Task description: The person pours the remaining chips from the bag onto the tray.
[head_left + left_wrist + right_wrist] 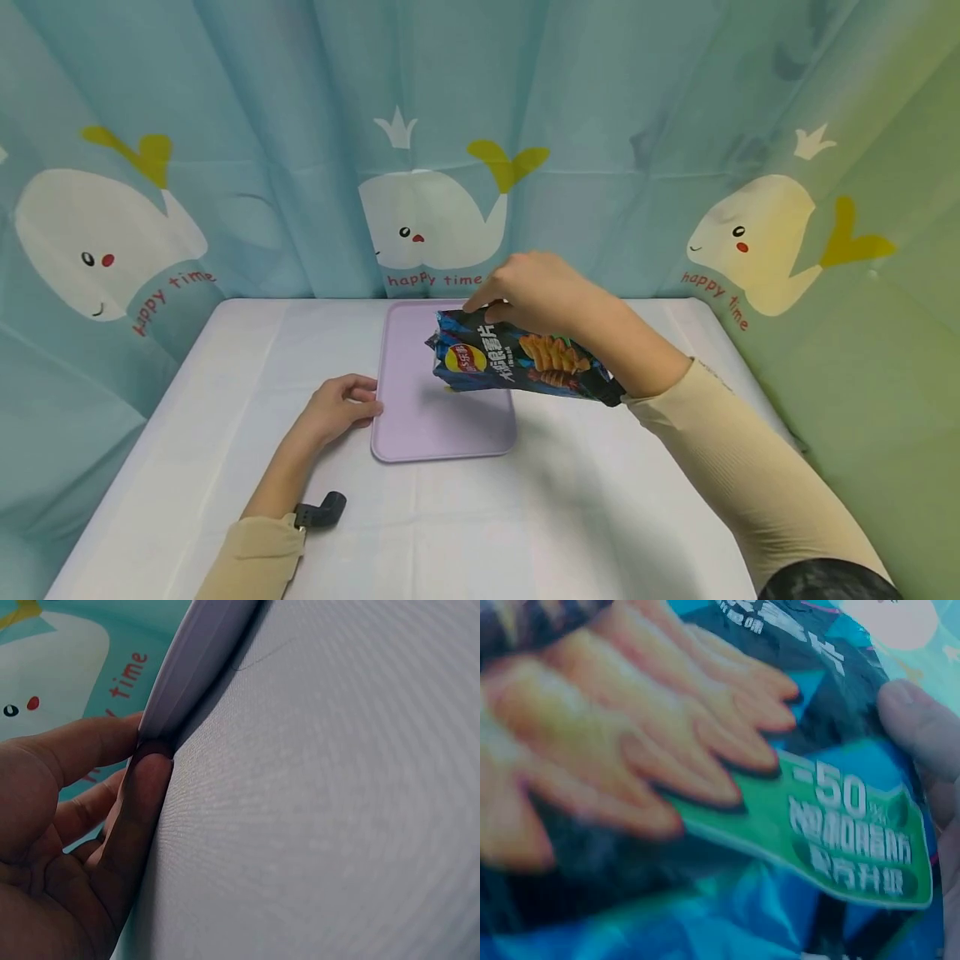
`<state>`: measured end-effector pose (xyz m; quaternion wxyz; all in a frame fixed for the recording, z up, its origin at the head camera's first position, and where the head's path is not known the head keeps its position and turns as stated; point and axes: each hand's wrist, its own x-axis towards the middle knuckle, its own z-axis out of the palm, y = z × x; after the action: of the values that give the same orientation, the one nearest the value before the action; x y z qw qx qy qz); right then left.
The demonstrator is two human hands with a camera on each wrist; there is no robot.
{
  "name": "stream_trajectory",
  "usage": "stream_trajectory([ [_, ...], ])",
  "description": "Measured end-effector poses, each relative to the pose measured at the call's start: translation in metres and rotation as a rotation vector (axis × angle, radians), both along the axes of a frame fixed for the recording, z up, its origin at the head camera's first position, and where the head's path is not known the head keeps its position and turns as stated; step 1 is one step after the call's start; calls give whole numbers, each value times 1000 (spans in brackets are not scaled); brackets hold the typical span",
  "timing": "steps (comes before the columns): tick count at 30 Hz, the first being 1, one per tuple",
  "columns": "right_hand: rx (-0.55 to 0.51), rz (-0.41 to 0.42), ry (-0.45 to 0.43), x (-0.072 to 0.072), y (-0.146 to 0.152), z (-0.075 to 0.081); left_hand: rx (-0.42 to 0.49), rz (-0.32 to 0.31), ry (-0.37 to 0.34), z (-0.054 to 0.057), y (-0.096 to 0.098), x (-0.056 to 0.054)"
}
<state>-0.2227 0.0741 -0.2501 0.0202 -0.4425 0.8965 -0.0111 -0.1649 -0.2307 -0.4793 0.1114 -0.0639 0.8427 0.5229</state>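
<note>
In the head view my right hand [538, 290] grips a dark blue potato chip bag [498, 354] by its upper edge. The bag lies on its side in the air over a pale purple tray [442, 433], its ragged end pointing left. A small yellow bit [449, 389] shows below the bag's lower left edge. Close up in the right wrist view, the bag's printed front [705, 787] fills most of the picture, with my thumb [919, 724] against it. At the tray's left side, my left hand [341, 408] pinches the rim [169, 705] between thumb and finger.
A white cloth [300, 333] covers the table under the tray. Behind and at both sides hangs a blue-green curtain [300, 100] with printed whales. A black strap device [322, 510] sits on the left wrist.
</note>
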Motion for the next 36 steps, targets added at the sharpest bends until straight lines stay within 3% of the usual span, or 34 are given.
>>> stream_trajectory([
  [9, -23, -1, -25, -2, 1, -1, 13, -11, 6, 0, 0, -1],
  [24, -9, -10, 31, -1, -2, 2, 19, -14, 17, -1, -3, -1],
  [36, -33, -29, 9, -1, 2, -1, 21, -2, 10, -2, -2, 0],
])
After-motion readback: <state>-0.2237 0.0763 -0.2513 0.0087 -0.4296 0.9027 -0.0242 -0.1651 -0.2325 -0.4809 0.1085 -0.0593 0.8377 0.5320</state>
